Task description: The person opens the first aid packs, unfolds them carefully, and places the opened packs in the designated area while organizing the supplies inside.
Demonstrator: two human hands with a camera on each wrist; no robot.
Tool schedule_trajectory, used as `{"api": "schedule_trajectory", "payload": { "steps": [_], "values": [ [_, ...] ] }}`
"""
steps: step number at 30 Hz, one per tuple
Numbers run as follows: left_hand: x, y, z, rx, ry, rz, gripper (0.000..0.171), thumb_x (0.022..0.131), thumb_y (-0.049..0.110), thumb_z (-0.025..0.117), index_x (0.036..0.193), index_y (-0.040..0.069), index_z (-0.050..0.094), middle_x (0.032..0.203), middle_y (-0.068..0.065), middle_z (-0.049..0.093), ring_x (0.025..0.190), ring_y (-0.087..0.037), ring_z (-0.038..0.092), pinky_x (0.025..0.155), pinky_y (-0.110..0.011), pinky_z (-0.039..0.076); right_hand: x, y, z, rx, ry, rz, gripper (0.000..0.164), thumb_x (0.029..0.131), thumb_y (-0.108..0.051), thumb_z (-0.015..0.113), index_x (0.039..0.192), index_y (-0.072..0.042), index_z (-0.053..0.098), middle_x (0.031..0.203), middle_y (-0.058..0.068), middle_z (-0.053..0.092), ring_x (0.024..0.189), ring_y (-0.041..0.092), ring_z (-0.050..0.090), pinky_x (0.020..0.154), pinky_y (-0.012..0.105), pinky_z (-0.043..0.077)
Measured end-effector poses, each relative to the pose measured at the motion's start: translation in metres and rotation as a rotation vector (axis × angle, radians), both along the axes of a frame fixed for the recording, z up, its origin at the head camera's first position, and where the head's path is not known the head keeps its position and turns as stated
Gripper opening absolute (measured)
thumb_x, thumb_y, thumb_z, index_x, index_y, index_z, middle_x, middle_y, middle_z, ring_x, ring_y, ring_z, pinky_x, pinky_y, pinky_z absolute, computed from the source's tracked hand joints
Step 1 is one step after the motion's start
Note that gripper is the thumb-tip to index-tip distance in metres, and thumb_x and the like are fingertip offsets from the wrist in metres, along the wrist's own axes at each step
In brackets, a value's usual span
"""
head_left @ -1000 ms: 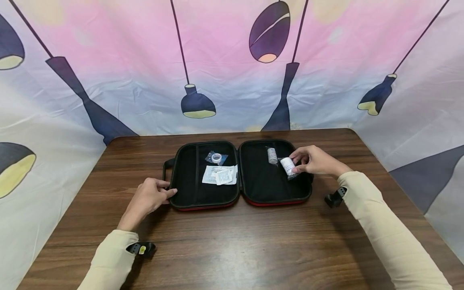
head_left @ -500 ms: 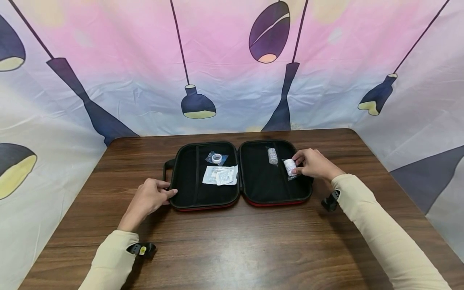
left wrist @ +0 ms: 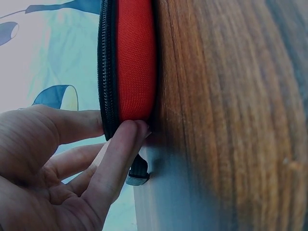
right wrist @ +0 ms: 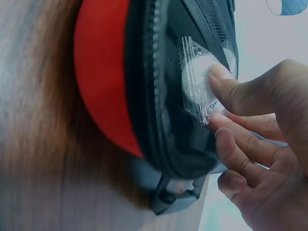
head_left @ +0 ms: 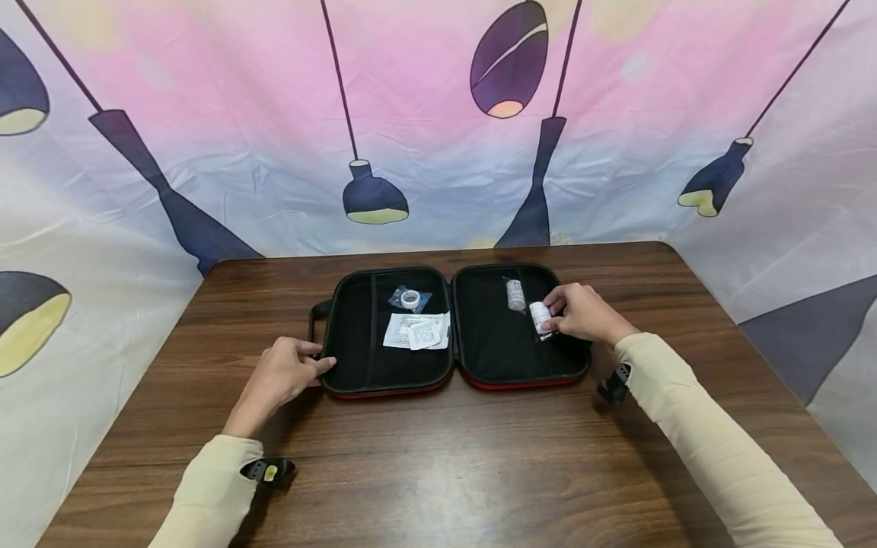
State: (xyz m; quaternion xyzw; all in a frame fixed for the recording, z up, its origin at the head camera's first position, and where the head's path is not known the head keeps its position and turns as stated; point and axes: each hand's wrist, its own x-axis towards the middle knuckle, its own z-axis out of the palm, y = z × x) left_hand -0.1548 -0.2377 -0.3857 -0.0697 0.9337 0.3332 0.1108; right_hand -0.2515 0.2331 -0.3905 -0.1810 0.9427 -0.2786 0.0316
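A black-lined case (head_left: 500, 358) with a red shell lies unfolded flat on the table. My left hand (head_left: 281, 374) grips its near left corner; in the left wrist view, the fingers (left wrist: 120, 159) touch the zippered rim and red side. Over the right half, my right hand (head_left: 585, 313) pinches a rolled bandage (head_left: 539, 316) in clear wrapping between thumb and fingers. The right wrist view shows the crimped end of the wrapper (right wrist: 188, 72). Just left of it in that half lies another wrapped bandage roll (head_left: 515, 295).
The left half of the case holds a bagged white tape roll (head_left: 409, 300) and flat white packets (head_left: 397, 332). A black handle (head_left: 317, 310) sticks out on the left side. The wooden table (head_left: 438, 472) ends at a patterned cloth (head_left: 438, 137) behind.
My right hand shifted the bandage roll slightly right, then back left and a little lower, nearer the other roll. The left hand stays at the case corner.
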Motion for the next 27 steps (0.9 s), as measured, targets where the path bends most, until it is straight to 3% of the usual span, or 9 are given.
{"api": "schedule_trajectory", "payload": {
  "steps": [17, 27],
  "values": [
    [-0.0012, 0.0002, 0.0009, -0.002, -0.014, 0.007, 0.056, 0.100, 0.029, 0.067, 0.139, -0.009, 0.055, 0.087, -0.007, 0.072, 0.081, -0.022, 0.074, 0.070, -0.039, 0.055, 0.0000, -0.0027, 0.0046, -0.056, -0.099, 0.105, 0.032, 0.091, 0.003, 0.071, 0.122, 0.009, 0.067, 0.105, 0.018, 0.072, 0.099, 0.031, 0.068, 0.080, 0.041, 0.057],
    [-0.0004, -0.0004, -0.0005, -0.006, 0.005, -0.008, 0.055, 0.099, 0.028, 0.068, 0.138, -0.010, 0.056, 0.085, -0.007, 0.072, 0.077, -0.021, 0.073, 0.068, -0.039, 0.054, 0.0007, -0.0064, 0.0044, -0.082, -0.118, 0.122, 0.036, 0.092, 0.001, 0.072, 0.126, 0.009, 0.065, 0.108, 0.019, 0.072, 0.102, 0.032, 0.068, 0.083, 0.044, 0.058]
  ]
}}
